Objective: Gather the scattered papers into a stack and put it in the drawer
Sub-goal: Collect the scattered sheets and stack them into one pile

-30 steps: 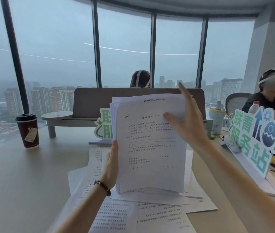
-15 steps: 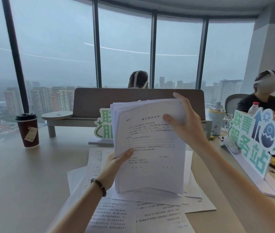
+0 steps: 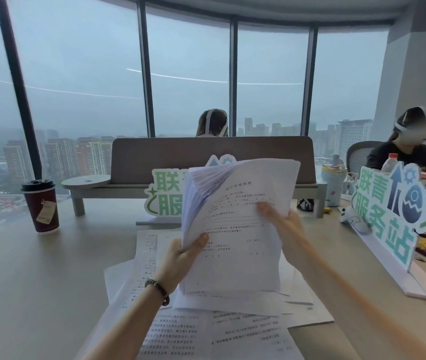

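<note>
A thick stack of printed white papers [image 3: 235,237] stands upright above the desk, its top edge bending back and fanning. My left hand [image 3: 180,258], with a beaded bracelet on the wrist, pinches the stack's lower left edge with the thumb on the front page. My right hand [image 3: 284,227] grips the stack's right edge at mid-height, thumb on the front page. More loose printed sheets [image 3: 206,331] lie spread on the light desk [image 3: 37,281] under the stack. No drawer is in view.
A dark red paper coffee cup [image 3: 40,206] stands at the desk's left. Green-lettered standing signs are behind the stack [image 3: 165,198] and at the right [image 3: 394,211]. A brown divider [image 3: 212,157] crosses the back. Two people with headsets sit beyond, in front of tall windows.
My right hand slid from the stack's top right corner down to its right edge at mid-height. The stack's top now bends backward and fans. My left hand stayed at the lower left edge.
</note>
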Motion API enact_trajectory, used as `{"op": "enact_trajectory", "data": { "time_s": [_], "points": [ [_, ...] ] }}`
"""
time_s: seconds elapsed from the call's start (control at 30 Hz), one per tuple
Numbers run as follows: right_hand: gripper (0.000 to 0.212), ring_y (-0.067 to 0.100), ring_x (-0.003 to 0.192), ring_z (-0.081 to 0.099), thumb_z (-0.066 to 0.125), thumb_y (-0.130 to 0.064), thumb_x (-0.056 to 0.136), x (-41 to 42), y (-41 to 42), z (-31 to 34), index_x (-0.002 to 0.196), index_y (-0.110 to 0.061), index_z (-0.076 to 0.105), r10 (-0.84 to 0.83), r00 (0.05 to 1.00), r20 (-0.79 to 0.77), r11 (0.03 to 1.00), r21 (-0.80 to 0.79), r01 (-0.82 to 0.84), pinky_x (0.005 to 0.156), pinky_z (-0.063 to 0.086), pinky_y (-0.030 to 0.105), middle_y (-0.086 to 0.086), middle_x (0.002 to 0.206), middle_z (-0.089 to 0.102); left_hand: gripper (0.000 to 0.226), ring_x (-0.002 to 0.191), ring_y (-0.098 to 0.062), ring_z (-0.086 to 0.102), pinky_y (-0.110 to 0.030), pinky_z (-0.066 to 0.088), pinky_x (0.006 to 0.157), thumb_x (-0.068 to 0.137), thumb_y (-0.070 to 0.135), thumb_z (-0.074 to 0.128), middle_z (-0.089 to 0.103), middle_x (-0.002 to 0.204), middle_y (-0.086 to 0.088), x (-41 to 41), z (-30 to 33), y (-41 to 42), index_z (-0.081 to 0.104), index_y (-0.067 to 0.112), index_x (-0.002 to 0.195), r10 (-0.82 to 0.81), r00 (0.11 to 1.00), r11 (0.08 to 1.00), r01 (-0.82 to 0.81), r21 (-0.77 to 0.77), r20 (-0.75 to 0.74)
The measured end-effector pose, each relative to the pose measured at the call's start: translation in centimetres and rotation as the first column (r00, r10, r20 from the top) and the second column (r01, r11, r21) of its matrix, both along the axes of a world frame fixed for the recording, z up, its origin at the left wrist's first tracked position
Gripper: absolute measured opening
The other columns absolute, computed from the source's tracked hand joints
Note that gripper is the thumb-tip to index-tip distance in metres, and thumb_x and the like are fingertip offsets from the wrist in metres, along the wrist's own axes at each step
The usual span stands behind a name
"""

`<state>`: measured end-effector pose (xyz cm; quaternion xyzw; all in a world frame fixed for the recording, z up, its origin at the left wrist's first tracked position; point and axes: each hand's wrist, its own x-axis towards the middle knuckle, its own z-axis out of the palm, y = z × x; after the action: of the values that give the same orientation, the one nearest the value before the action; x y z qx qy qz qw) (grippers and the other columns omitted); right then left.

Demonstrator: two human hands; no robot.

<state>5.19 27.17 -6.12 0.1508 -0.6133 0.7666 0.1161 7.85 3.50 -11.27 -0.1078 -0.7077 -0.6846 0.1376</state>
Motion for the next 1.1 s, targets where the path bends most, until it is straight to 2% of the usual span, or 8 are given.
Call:
{"op": "enact_trajectory", "data": {
  "time_s": [0.17,0.4,0.5,0.63,0.77,0.87,1.0,1.1],
  "points": [
    [0.043,0.028,0.094,0.074,0.077,-0.036,0.077,-0.1,0.0,-2.3,0.112,-0.012,0.072,0.039,0.989,0.139,0.995,0.09,-0.052,0.082,0.061,0.045,0.008,0.104,0.077,0.029,0.091,-0.031,0.074,-0.053,0.059,0.082,0.089,0.041,0.069,0.077,0.098,-0.012,-0.5,0.2,0.2,0.076,0.014,0.098,-0.006,0.999,0.998,0.003,0.064,0.044],
    [0.032,0.025,0.08,0.076,0.085,-0.04,0.075,-0.9,-2.5,-1.8,0.093,-0.016,0.076,-0.162,0.983,0.092,0.979,0.138,0.148,0.074,0.063,0.045,0.001,0.088,0.078,0.025,0.093,-0.028,0.073,-0.046,0.06,0.081,0.095,0.031,0.06,0.077,0.101,-0.008,-0.4,0.5,0.3,0.073,0.013,0.106,0.049,0.998,0.984,-0.057,0.17,0.05],
    [0.033,0.027,0.084,0.075,0.087,-0.038,0.073,-1.1,-2.8,-2.6,0.097,-0.018,0.075,-0.147,0.986,0.079,0.981,0.135,0.135,0.077,0.062,0.049,0.002,0.095,0.077,0.021,0.093,-0.028,0.073,-0.046,0.06,0.081,0.094,0.03,0.063,0.078,0.098,-0.007,-0.4,0.4,0.2,0.074,0.015,0.105,0.06,0.996,0.988,-0.067,0.137,0.059],
    [0.046,0.023,0.097,0.073,0.075,-0.044,0.083,-0.7,-2.2,-4.9,0.122,-0.025,0.064,-0.007,0.995,0.102,0.995,0.096,-0.002,0.083,0.061,0.047,0.002,0.114,0.073,0.019,0.09,-0.027,0.073,-0.051,0.06,0.081,0.089,0.042,0.069,0.078,0.095,-0.004,-0.6,0.0,-0.1,0.075,0.026,0.097,0.119,0.992,0.993,-0.119,-0.005,0.041],
    [0.035,0.015,0.093,0.073,0.07,-0.052,0.086,-1.3,-1.7,-4.7,0.116,-0.033,0.065,-0.15,0.989,0.013,0.937,0.32,0.138,0.081,0.061,0.041,-0.006,0.11,0.073,0.02,0.084,-0.025,0.073,-0.052,0.06,0.078,0.088,0.047,0.064,0.077,0.089,-0.004,-0.6,0.4,-0.2,0.072,0.029,0.087,0.155,0.988,0.977,-0.151,-0.15,0.016],
    [0.022,0.012,0.085,0.073,0.065,-0.042,0.093,-1.4,-1.6,-3.4,0.11,-0.028,0.066,-0.166,0.986,0.0,0.914,0.376,0.154,0.077,0.062,0.037,-0.006,0.104,0.075,0.019,0.08,-0.026,0.074,-0.051,0.061,0.075,0.096,0.034,0.061,0.076,0.084,-0.004,-0.6,1.0,-0.5,0.071,0.02,0.089,0.166,0.985,0.978,-0.159,-0.136,0.04],
    [0.025,0.016,0.085,0.075,0.051,-0.039,0.102,-1.0,-1.5,-2.9,0.111,-0.021,0.066,0.011,0.979,0.204,0.947,0.311,-0.076,0.073,0.06,0.032,-0.004,0.1,0.076,0.018,0.083,-0.03,0.075,-0.046,0.062,0.071,0.098,0.025,0.059,0.078,0.094,-0.009,-1.1,1.2,-1.8,0.07,0.012,0.103,0.066,0.982,0.998,-0.062,-0.028,0.179],
    [0.045,0.019,0.085,0.069,0.034,-0.05,0.104,-1.9,-0.4,-3.2,0.107,-0.018,0.065,-0.14,0.948,0.287,0.832,0.552,-0.044,0.073,0.056,0.033,0.0,0.1,0.071,0.023,0.086,-0.033,0.074,-0.041,0.062,0.072,0.096,0.025,0.062,0.077,0.098,-0.012,-2.3,0.4,-3.5,0.07,0.006,0.108,0.036,0.94,0.999,-0.027,-0.032,0.339]
  ]
}}
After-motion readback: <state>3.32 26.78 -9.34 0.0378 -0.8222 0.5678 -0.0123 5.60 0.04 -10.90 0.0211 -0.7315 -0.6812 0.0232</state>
